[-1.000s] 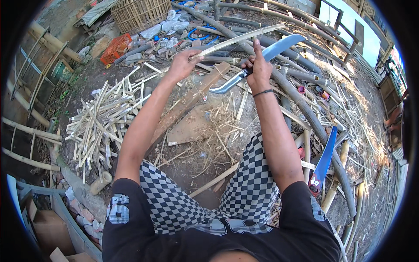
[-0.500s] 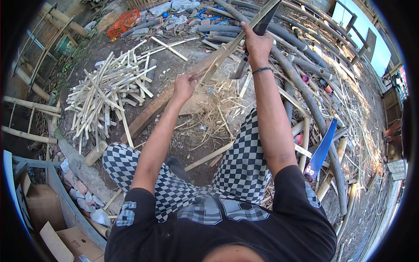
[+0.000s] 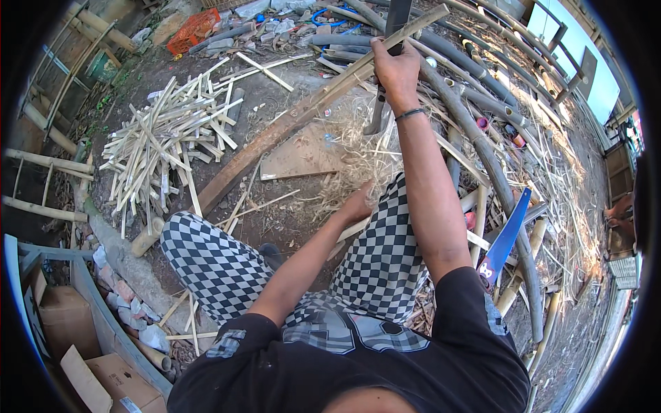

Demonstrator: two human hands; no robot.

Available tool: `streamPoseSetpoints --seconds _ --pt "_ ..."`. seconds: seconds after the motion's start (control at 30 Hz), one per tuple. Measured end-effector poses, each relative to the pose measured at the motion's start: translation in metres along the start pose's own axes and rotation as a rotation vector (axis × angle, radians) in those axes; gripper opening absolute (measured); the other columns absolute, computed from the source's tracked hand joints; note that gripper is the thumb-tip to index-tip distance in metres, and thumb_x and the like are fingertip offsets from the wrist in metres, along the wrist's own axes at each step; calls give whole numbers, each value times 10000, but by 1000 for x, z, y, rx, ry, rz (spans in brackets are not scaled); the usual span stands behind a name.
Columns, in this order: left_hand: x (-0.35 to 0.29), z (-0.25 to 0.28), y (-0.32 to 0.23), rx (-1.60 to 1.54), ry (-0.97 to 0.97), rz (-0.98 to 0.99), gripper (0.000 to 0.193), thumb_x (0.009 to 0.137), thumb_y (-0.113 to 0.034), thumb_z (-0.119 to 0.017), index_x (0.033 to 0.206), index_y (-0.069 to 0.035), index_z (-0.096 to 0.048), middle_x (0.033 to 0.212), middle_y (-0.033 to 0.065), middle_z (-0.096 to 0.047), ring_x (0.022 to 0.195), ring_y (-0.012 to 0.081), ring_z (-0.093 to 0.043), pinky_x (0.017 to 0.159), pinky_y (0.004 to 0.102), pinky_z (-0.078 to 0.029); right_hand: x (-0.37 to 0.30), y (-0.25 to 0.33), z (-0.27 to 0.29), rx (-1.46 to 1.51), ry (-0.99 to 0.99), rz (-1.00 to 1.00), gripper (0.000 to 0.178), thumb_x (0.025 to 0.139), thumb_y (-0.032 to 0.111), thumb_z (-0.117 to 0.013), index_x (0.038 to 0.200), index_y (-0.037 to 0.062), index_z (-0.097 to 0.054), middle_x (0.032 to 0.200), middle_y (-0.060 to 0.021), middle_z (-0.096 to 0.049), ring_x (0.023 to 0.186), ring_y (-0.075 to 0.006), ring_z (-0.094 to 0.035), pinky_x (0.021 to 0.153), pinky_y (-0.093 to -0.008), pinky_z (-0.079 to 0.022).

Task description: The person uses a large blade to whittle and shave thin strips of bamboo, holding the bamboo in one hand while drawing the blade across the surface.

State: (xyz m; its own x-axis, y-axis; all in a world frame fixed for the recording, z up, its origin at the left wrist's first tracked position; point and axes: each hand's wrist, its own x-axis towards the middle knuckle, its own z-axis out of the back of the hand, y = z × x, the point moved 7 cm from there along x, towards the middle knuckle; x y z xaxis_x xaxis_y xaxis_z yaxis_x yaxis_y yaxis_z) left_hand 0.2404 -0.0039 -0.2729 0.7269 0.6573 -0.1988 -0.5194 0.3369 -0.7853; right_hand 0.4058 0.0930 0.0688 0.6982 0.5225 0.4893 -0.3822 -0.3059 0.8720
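My right hand (image 3: 398, 74) is closed in front of me on a dark, broad-bladed knife (image 3: 399, 19), whose blade points away. A pale bamboo strip (image 3: 423, 22) crosses that hand at a slant, by the thumb. Below the fist, a curved end (image 3: 376, 118) hangs over the shavings; I cannot tell if it belongs to the knife. My left hand (image 3: 357, 205) reaches low beside my right thigh, at the edge of a heap of thin shavings (image 3: 344, 175). Its fingertips are mostly hidden there. A brown wooden beam (image 3: 251, 162) runs slantwise beyond it.
A big pile of split bamboo strips (image 3: 162, 148) lies to the left. A blue saw (image 3: 508, 234) leans at the right among bamboo poles (image 3: 475, 127). A flat board (image 3: 299, 155) lies beside the beam. Cardboard boxes (image 3: 69, 320) stand at the lower left; an orange crate (image 3: 195, 31) is far off.
My left hand has left the near end of the strip and dropped toward my right thigh. My right hand has shifted slightly left, and the knife blade now stands more upright.
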Motion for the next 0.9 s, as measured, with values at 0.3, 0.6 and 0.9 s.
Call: streamPoseSetpoints --seconds 0.3,0.6,0.9 --pt "-14 41 -80 192 296 -76 763 917 -73 -608 1554 -327 -273 1221 227 -650 1084 292 -652 935 394 -529 -41 -11 -47 -198 383 -204 327 874 272 -668 819 -50 -680 587 -100 -621 442 -198 -605 427 -343 -485" --pt "-74 140 -48 -281 402 247 526 955 -94 -605 1452 -223 -494 1088 151 -699 864 217 -707 699 361 -632 -30 -21 -32 -755 412 -113 331 849 283 -657 1015 5 -725 978 -263 -704 1007 -401 -673 912 -488 -520" --pt "-66 179 -6 -1023 -31 234 612 998 -335 -582 1422 61 -390 1284 220 -598 1065 320 -670 880 407 -585 -29 -11 -14 94 437 -439 281 927 235 -647 850 -35 -645 601 -21 -507 477 -110 -513 423 -313 -437"
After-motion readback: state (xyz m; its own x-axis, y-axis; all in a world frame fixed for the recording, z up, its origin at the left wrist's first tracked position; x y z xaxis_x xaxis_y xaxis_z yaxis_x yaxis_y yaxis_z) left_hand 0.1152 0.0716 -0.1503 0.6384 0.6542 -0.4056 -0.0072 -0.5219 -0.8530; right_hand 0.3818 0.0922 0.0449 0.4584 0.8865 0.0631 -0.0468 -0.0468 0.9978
